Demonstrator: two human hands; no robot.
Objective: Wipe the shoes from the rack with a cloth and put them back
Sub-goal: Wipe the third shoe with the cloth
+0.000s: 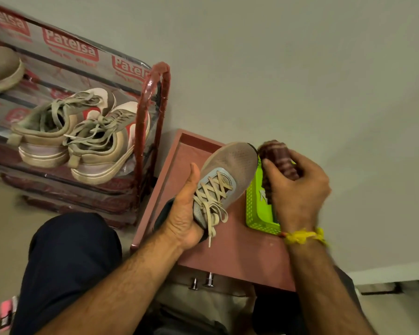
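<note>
My left hand (183,213) grips a grey mesh sneaker (224,175) with beige laces by its heel end, toe pointing up and away. My right hand (298,189) holds a bunched dark red striped cloth (277,155) right beside the sneaker's toe. To the left stands the red shoe rack (153,112), wrapped in printed plastic. A pair of beige sneakers (75,134) sits on its shelf, and part of another shoe (0,68) shows on the shelf above.
A reddish-brown small table (240,257) lies under my hands, carrying a bright green plastic basket (254,206). My dark-trousered knee (68,257) is at the lower left. A plain wall fills the background. Small bottles sit at the bottom left edge.
</note>
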